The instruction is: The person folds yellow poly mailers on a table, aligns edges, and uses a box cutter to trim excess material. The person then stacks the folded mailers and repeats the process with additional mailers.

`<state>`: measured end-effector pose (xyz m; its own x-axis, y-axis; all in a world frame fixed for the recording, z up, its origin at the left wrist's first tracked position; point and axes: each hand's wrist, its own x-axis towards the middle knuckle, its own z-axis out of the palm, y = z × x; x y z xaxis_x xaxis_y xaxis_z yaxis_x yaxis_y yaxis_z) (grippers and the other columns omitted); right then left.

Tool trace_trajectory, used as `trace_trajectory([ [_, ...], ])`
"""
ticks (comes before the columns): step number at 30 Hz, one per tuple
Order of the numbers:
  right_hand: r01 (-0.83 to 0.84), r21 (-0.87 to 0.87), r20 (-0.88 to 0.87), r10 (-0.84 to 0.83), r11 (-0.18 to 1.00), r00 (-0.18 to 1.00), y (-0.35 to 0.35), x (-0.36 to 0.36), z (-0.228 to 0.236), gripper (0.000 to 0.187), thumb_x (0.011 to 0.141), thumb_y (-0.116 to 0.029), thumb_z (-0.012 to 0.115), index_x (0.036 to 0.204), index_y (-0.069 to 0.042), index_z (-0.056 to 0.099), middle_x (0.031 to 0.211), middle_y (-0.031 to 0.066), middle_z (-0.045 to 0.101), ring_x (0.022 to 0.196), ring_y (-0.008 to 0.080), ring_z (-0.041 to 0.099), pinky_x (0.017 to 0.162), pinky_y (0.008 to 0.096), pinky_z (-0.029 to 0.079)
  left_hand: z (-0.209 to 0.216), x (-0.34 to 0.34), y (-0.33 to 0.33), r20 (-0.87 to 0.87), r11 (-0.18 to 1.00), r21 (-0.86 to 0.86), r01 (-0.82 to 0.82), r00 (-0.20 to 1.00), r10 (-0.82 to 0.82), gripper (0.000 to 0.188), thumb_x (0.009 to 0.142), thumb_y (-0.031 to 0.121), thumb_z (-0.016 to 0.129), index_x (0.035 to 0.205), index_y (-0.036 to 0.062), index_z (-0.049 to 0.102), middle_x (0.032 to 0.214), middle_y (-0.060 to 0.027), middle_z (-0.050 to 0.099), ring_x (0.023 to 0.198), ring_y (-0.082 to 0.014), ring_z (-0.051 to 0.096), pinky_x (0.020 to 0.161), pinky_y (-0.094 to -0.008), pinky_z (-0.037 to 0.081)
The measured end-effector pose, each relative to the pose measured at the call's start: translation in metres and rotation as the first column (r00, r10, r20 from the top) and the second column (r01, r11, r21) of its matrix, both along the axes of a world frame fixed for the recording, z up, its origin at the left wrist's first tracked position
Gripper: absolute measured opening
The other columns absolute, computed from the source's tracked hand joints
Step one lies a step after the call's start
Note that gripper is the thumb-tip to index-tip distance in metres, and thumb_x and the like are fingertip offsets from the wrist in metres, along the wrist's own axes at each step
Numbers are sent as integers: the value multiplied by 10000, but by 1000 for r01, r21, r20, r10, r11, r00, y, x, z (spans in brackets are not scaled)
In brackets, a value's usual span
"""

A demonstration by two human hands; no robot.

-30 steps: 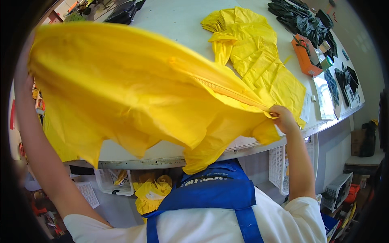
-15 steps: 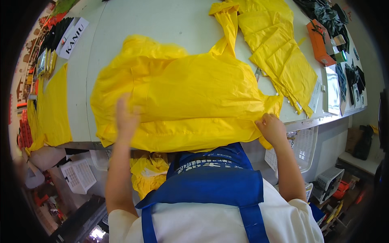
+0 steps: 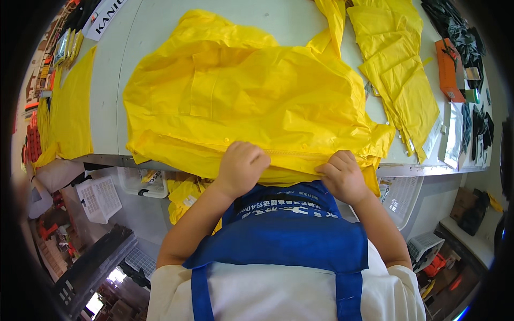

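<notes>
A yellow rain jacket [image 3: 267,96] lies spread across the table in front of me, with a flap pocket at its left part. Along its near edge run a placket with snap buttons and what looks like a zipper line. My left hand [image 3: 243,167] is closed on this near edge, left of the middle, fingers curled over the fabric. Further right, my right hand [image 3: 345,175] pinches the same edge close to a bunched corner. The fingertips of both hands are partly hidden by the cloth and knuckles.
More folded yellow garments [image 3: 396,75] lie at the back right, beside an orange box [image 3: 448,69] and black plastic bags [image 3: 455,27]. Another yellow piece [image 3: 77,107] hangs over the table's left edge. White baskets [image 3: 99,199] stand below; a person's arm [image 3: 40,187] shows far left.
My left hand has come from the jacket's left side to its near edge and closed there. My right hand has shifted slightly left along the edge. The jacket has spread farther back.
</notes>
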<state>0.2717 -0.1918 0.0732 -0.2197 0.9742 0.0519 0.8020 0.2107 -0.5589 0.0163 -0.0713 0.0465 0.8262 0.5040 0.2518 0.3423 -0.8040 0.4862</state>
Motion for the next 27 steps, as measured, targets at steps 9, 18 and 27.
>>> trace_trajectory([
  [9, -39, -38, -152, 33, 999, 988, 46, -24, -23, 127, 753, -80, 660, 873, -50, 631, 897, 111, 602, 820, 294, 587, 728, 361, 490, -6, -7, -28, 175, 986, 154, -65, 984, 37, 109, 664, 128, 612, 772, 132, 616, 793, -8, 547, 738, -189, 555, 667, -320, 434],
  [18, 57, -502, -739, -462, 863, 490, 55, -38, -18, 97, 922, -64, 530, 845, -49, 586, 909, 17, 609, 786, 87, 520, 744, 278, 451, -11, -18, -42, 198, 990, 104, -100, 977, 78, 110, 651, 127, 624, 762, 128, 623, 784, -13, 531, 728, -197, 545, 645, -327, 427],
  [27, -227, -98, 12, 229, 969, 973, 52, -47, -29, 85, 811, -68, 574, 876, -25, 608, 839, 140, 587, 790, 307, 584, 688, 360, 482, -15, -21, -47, 239, 989, 79, -124, 966, 102, 129, 647, 93, 654, 773, 119, 636, 773, -22, 533, 697, -211, 537, 614, -331, 418],
])
